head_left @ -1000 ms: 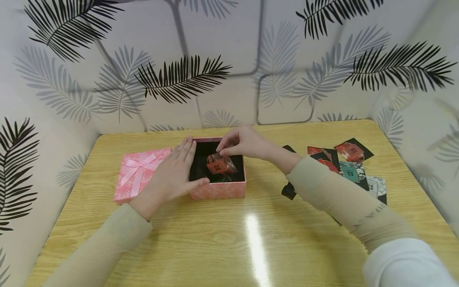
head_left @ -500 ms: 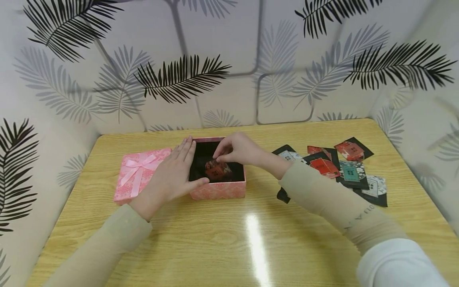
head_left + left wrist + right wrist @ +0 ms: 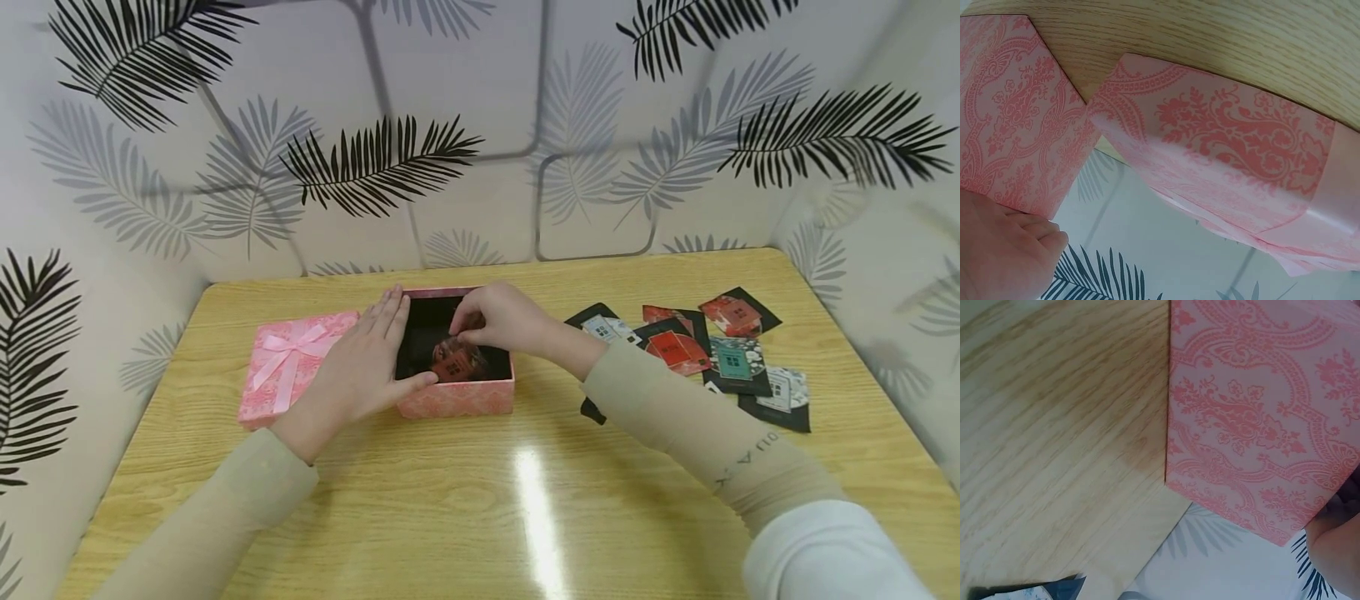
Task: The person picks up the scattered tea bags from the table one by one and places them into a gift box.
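A pink patterned box stands uncovered on the table, its inside black. My left hand lies with straight fingers along the box's left rim, thumb at the front edge. In the left wrist view the left hand touches the box wall. My right hand reaches over the right rim into the box, thumb and finger pinching the top of a dark red packet. The right wrist view shows part of the right hand by the box's side; the packet is hidden there.
The pink lid with a ribbon bow lies left of the box, partly behind the left hand. At the right are several flat black packets with coloured labels, such as a red one and a green one. A patterned wall rises behind the table.
My right hand has lowered the red packet deeper into the box, then shifted slightly right. The right forearm has moved a little, uncovering more packets. The left hand has stayed put.
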{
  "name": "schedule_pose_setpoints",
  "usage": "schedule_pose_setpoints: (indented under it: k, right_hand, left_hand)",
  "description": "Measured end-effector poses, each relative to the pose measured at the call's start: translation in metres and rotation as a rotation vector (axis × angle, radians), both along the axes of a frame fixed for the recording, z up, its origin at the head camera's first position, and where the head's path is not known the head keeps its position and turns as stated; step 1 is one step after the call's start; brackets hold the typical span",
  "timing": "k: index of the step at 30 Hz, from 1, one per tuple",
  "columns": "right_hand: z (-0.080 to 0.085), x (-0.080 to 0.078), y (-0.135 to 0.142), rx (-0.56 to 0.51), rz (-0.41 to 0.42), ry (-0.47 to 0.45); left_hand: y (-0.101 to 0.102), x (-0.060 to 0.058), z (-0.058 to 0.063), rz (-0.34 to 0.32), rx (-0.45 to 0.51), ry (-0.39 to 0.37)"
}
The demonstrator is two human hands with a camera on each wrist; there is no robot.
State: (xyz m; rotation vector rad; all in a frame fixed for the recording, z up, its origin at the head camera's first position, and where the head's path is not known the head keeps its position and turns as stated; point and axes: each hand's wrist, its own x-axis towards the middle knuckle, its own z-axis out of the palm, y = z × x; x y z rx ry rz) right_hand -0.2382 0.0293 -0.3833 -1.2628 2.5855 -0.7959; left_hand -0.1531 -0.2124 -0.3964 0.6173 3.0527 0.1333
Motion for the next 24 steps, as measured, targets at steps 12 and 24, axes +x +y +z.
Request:
schedule_pose_setpoints:
  k: [12,24]
  right_hand:
    - [0.004,-0.005,0.011,-0.049,-0.039,-0.008]
    - [0.017,-0.016,0.048,-0.218,-0.185,-0.113]
  left_hand:
    - [0.001,0.001,-0.001,0.011,0.019,-0.006]
    - [0.001,0.000,0.001,0.001,0.021,-0.013]
